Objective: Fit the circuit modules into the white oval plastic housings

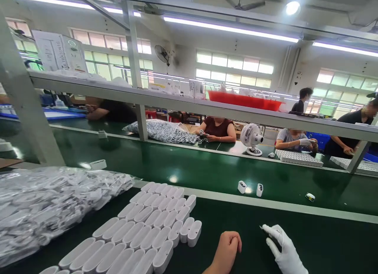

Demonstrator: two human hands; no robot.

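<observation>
My left hand (226, 248), bare, is curled into a loose fist above the dark green bench; nothing shows in its fingers. To its right, my right hand (283, 244) wears a white glove. Its fingers are closed on a thin, dark, pointed tool (261, 227), whose tip sticks out past the index finger; the rest of the tool is hidden. Left of my hands stand rows of white oval housings (141, 236), packed side by side. Two smaller-looking white housings (194, 232) sit at the right edge of this group, nearest my left hand.
A clear bag of small white parts (59, 207) lies at left. On the green belt (206, 169) ahead rest two open white cases (242, 186) and a small part (310, 197). Beyond are a white fan (250, 136), a tray (298, 157) and several seated people. A shelf (183, 102) crosses above.
</observation>
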